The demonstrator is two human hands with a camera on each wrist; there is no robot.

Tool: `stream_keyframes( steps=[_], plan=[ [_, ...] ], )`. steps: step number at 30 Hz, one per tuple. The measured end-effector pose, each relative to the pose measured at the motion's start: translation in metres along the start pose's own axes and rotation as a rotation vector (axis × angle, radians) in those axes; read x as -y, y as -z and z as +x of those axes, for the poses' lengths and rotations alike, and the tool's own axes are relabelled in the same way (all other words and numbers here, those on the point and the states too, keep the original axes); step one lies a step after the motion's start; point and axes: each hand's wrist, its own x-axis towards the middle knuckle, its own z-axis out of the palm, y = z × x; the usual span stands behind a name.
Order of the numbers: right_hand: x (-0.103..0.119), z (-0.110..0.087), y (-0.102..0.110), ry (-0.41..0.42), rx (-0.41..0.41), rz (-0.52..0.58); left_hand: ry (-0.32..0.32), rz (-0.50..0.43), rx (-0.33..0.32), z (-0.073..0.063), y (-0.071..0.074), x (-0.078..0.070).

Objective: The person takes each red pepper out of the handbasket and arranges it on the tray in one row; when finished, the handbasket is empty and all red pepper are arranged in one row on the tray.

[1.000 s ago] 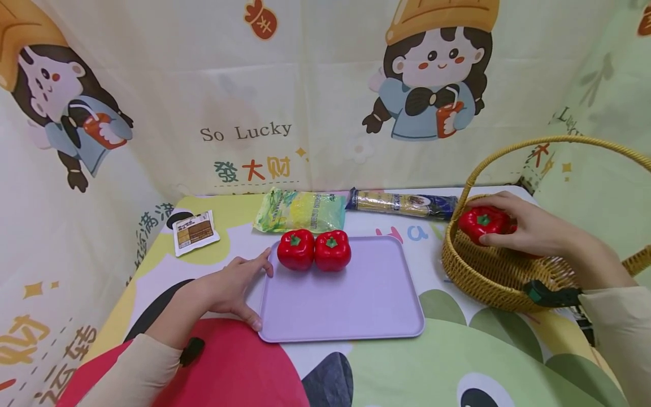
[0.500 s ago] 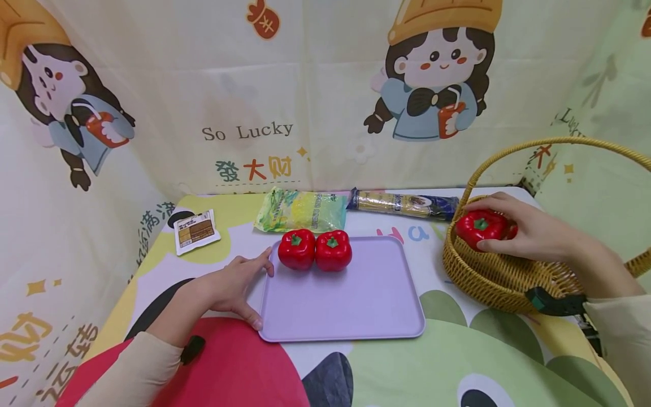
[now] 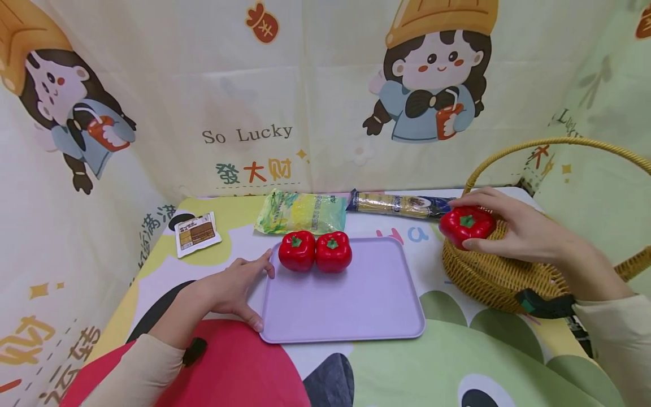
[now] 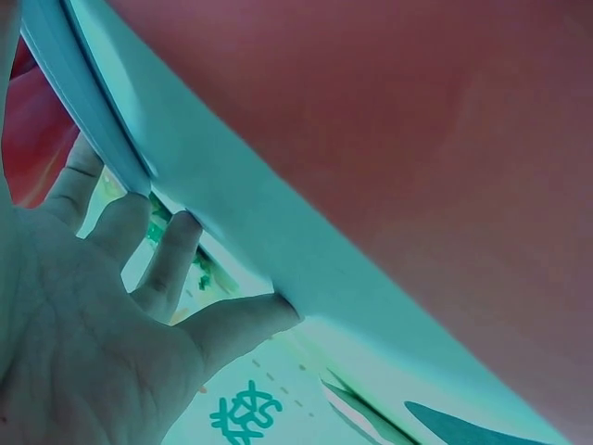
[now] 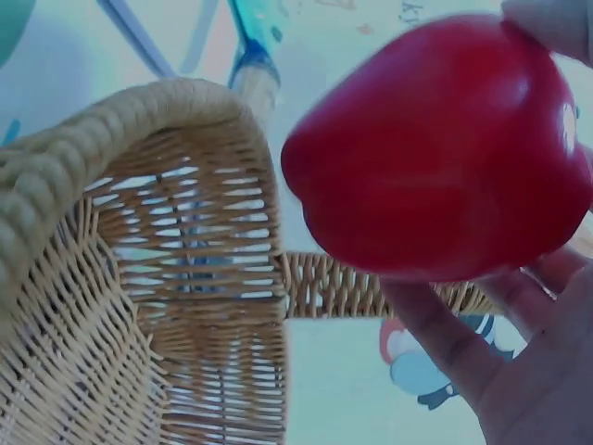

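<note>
In the head view my right hand (image 3: 524, 229) grips a red bell pepper (image 3: 465, 226) with a green stem. The pepper is above the left rim of the wicker basket (image 3: 478, 277); the right wrist view shows this pepper (image 5: 435, 158) held between thumb and fingers beside the basket (image 5: 218, 269). My left hand (image 3: 229, 291) touches the left edge of the lilac tray (image 3: 356, 308), fingers spread. In the left wrist view the fingertips (image 4: 269, 311) meet the tray's rim. Two more red bell peppers (image 3: 297, 251) sit side by side at the tray's upper left.
Behind the tray lie a green-yellow packet (image 3: 302, 212) and a long blue-and-gold package (image 3: 399, 204). A small white-and-brown sachet (image 3: 197, 233) is at the back left. The basket's tall handle (image 3: 554, 141) arches over the right side. A printed cloth wall (image 3: 330, 102) closes the back.
My right hand has lifted the held pepper from inside the basket, moving left to above its rim. The left hand, the tray and its two peppers have stayed in place.
</note>
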Motion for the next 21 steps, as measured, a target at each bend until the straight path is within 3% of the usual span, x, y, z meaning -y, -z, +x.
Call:
stream_keyframes(
  steps=[21],
  plan=[
    [0.011,0.018,-0.024,0.041,0.043,0.104,0.003,0.002,0.004,-0.001,-0.001,0.0]
  ],
)
